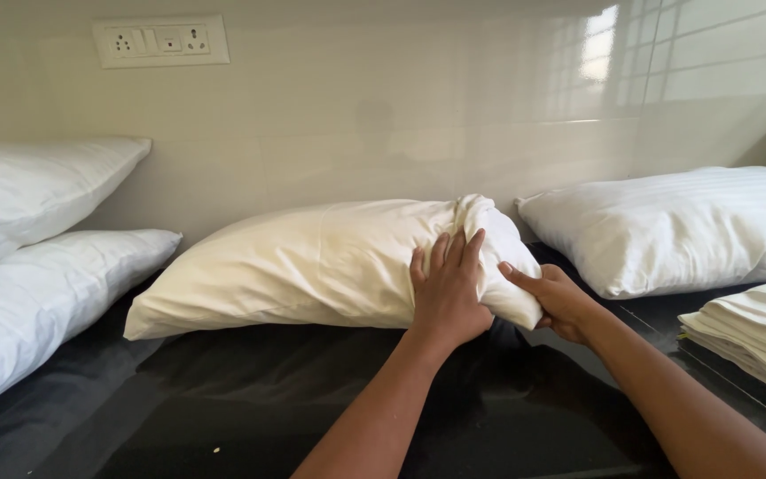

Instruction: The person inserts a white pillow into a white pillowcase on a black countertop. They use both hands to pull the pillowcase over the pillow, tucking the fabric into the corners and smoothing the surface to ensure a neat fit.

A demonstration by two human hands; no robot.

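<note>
Centrally, a cream pillow [312, 266] is leaned against the far tiled wall [383, 124] on a dark counter [250, 399]. Its bunched right end is pressed by the left hand [448, 293], fingers spread flat, and pinched underneath by the right hand [558, 300]. The loose cover could likely slip if grip is eased. Open counter is left near; a white pillow [676, 226] and folded linens [755, 333] crowd the right.

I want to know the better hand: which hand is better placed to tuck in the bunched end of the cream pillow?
Probably the right hand: its grip already pinches the cream pillow at its end corner, while the left hand lies flat.
</note>
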